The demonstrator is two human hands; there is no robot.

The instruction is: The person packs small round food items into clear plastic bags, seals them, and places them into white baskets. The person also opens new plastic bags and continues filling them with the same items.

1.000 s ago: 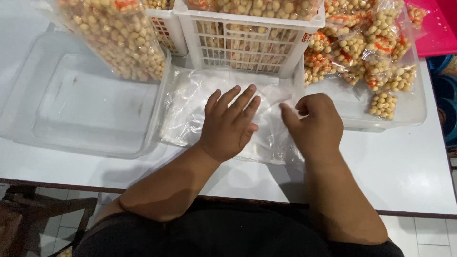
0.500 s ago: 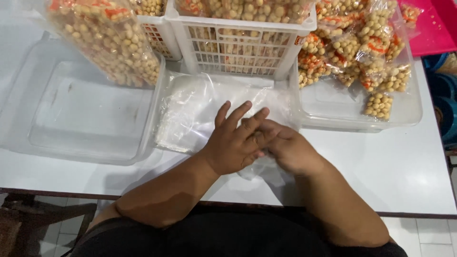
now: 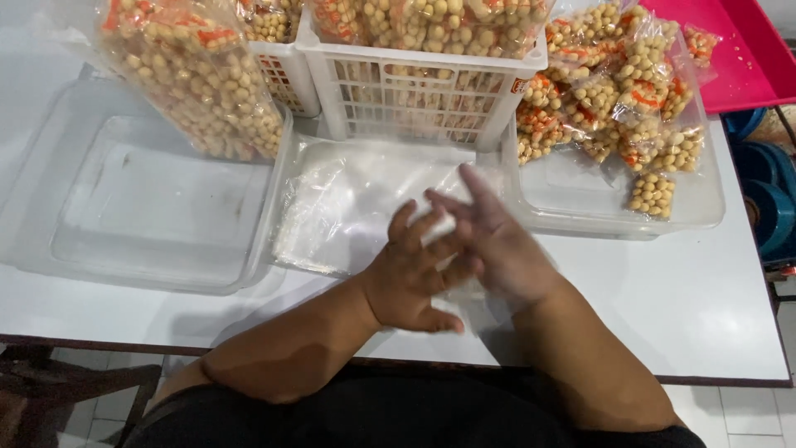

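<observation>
My left hand (image 3: 410, 278) and my right hand (image 3: 502, 245) meet over a stack of clear plastic bags (image 3: 348, 207) lying on the white table (image 3: 680, 307). The left fingers are spread and overlap the right fingers, with the left thumb pinching a thin clear plastic bag (image 3: 489, 309). My right hand is flat with its fingers stretched forward. A clear film seems to lie over its back and wrist, as if the hand were inside that bag. Motion blur hides the exact grip.
An empty clear tray (image 3: 50, 249) sits at the left with a large bag of round tan snacks (image 3: 199, 91) leaning on it. White baskets (image 3: 414, 108) of snack packs stand behind. Small filled packets (image 3: 618, 99) pile in a clear tray (image 3: 705, 214) at the right, near a pink tray (image 3: 738, 58).
My hands were apart and flat on the bag stack. They have come together, fingers overlapping, and a single thin bag has come up around the right hand.
</observation>
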